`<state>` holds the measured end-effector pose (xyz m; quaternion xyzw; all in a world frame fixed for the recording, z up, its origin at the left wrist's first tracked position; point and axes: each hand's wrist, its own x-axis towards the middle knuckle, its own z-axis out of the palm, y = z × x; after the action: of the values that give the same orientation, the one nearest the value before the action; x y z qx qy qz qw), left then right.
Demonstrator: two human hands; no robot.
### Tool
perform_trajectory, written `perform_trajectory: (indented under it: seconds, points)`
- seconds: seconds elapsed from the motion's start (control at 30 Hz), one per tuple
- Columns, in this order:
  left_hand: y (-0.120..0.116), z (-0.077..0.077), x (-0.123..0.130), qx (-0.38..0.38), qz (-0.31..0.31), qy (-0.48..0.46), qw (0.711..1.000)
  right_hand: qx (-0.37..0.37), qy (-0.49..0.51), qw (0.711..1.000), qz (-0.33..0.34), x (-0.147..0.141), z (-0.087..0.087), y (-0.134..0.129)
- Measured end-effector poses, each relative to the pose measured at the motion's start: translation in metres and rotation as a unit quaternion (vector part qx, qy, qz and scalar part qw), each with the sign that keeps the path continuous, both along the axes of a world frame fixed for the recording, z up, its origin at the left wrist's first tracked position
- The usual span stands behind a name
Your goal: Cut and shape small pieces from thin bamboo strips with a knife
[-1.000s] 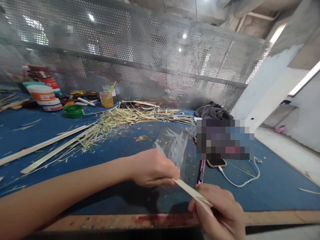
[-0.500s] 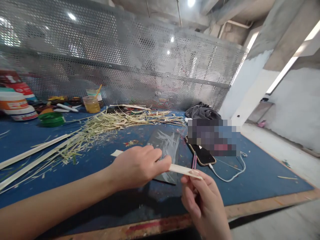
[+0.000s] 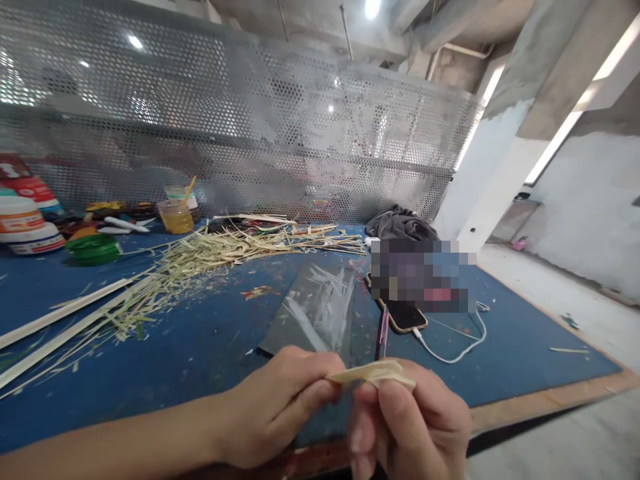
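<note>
Close to the table's front edge, a pale bamboo strip (image 3: 363, 373) is stretched between my two hands. My left hand (image 3: 287, 403) pinches one end between thumb and bent fingers. My right hand (image 3: 413, 420) grips the other end, its thumb pressed on the strip, which looks bent or split into layers there. Just beyond my hands lies a dark grey board (image 3: 320, 300) with whitish scrape marks. To the right of the board, a thin pink tool (image 3: 384, 327) lies beside a phone (image 3: 403, 315).
Bamboo shavings (image 3: 210, 250) spread across the back of the blue table (image 3: 200, 347), with long strips (image 3: 65, 307) at left. Paint tubs (image 3: 25, 227), a green tape roll (image 3: 93, 249) and a cup with yellowish liquid (image 3: 176, 217) stand behind. A white cable (image 3: 465, 357) trails right.
Both hands have come lower and nearer to me, uncovering the board. The bamboo strip has turned, and its right end now appears bent or split between the right fingers.
</note>
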<state>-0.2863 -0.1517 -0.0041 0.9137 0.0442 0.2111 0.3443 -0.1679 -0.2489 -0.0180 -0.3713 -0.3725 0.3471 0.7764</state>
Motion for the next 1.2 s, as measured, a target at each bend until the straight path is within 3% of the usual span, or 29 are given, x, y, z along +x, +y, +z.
perform_trajectory:
  seconds: [0.17, 0.3, 0.4, 0.57, 0.73, 0.83, 0.9, 1.0, 1.2]
  points:
    - [-0.016, 0.002, 0.002, -0.242, 0.039, 0.009, 0.97, 0.007, 0.064, 0.996, -0.062, -0.022, 0.0, 0.012]
    - [-0.02, -0.003, 0.005, -0.322, 0.072, -0.044, 0.943, 0.031, 0.067, 0.987, -0.144, -0.036, -0.004, 0.025]
    - [-0.021, -0.009, 0.008, -0.389, 0.09, -0.082, 0.913, 0.062, 0.062, 0.982, -0.167, -0.043, -0.01, 0.033]
    - [-0.026, -0.016, 0.013, -0.502, 0.04, -0.161, 0.849, 0.18, -0.027, 0.948, -0.26, -0.047, -0.021, 0.038]
    - [-0.028, -0.015, 0.013, -0.554, 0.011, -0.178, 0.813, 0.222, -0.116, 0.937, -0.244, -0.044, -0.026, 0.035]
    - [-0.018, -0.01, 0.012, -0.544, 0.063, -0.155, 0.822, 0.156, -0.103, 0.945, -0.268, -0.045, -0.025, 0.036]
    - [-0.01, -0.006, 0.013, -0.511, 0.101, -0.152, 0.84, 0.095, -0.086, 0.953, -0.276, -0.046, -0.025, 0.038]
    - [-0.002, -0.003, 0.015, -0.454, 0.15, -0.169, 0.862, 0.059, -0.074, 0.96, -0.264, -0.045, -0.031, 0.04]
    - [0.001, -0.009, 0.018, -0.524, 0.138, -0.167, 0.824, -0.025, -0.03, 0.982, -0.183, -0.042, -0.043, 0.041]
